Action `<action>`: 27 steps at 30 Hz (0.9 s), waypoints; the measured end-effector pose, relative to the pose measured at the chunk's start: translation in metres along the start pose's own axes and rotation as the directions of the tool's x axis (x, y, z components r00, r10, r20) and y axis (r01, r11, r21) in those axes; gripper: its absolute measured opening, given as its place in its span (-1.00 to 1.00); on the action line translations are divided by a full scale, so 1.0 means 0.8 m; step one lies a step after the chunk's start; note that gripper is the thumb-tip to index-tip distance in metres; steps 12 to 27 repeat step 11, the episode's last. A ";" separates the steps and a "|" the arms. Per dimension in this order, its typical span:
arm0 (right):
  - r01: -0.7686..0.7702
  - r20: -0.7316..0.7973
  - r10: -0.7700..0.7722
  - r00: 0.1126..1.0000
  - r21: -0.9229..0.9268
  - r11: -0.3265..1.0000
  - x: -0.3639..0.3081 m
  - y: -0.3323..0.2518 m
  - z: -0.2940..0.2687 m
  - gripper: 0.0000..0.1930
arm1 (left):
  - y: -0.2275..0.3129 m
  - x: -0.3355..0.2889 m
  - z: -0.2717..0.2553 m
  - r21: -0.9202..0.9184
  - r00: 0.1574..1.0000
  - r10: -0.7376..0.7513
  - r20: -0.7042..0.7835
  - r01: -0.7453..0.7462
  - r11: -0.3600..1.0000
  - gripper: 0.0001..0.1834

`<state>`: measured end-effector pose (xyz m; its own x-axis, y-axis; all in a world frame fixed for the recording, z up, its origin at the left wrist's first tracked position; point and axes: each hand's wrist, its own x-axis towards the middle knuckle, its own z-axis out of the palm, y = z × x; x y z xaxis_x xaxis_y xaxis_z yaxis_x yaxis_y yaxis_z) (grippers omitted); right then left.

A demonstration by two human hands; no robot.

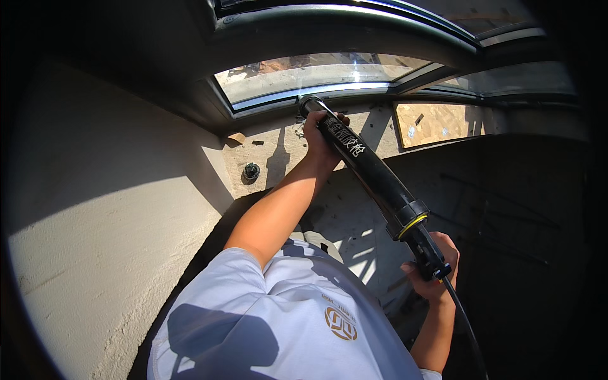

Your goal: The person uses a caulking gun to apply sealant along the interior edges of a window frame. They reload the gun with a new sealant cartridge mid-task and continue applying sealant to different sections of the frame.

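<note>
A long black caulking gun (373, 168) runs slantwise from the window down to the right, with a yellow ring near its handle end. My left hand (323, 136) is wrapped round the barrel close to its front end. Around the handle at the back my right hand (437, 269) is closed; the handle hides part of its fingers. The gun's front end lies at the lower edge of the window frame (272, 101), and its tip is too small to make out. A thin dark rod or hose (465, 316) trails from the back of the gun.
On the sunlit sill (253, 149) stand a small round black object (251, 171) and a brownish chip (237, 137). A wood-chip board (437, 123) lies on the sill at right. A rough plastered wall (95, 183) rises at left; dark thin bars lie in shade at right.
</note>
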<state>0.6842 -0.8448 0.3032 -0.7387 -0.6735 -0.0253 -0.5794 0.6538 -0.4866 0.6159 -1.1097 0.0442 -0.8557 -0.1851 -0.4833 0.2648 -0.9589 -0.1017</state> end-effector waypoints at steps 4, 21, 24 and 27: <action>-0.164 -0.007 0.165 0.986 0.066 0.984 -0.009 0.025 -0.009 -0.42 | -0.029 0.022 0.012 0.007 0.999 -0.011 -0.037 0.011 1.000 -0.58; -0.247 0.040 0.245 0.969 0.088 0.965 -0.004 0.047 -0.031 -0.49 | -0.073 0.054 0.023 0.014 0.998 -0.054 -0.038 0.054 0.998 -0.60; -0.247 0.040 0.245 0.969 0.088 0.965 -0.004 0.047 -0.031 -0.49 | -0.073 0.054 0.023 0.014 0.998 -0.054 -0.038 0.054 0.998 -0.60; -0.247 0.040 0.245 0.969 0.088 0.965 -0.004 0.047 -0.031 -0.49 | -0.073 0.054 0.023 0.014 0.998 -0.054 -0.038 0.054 0.998 -0.60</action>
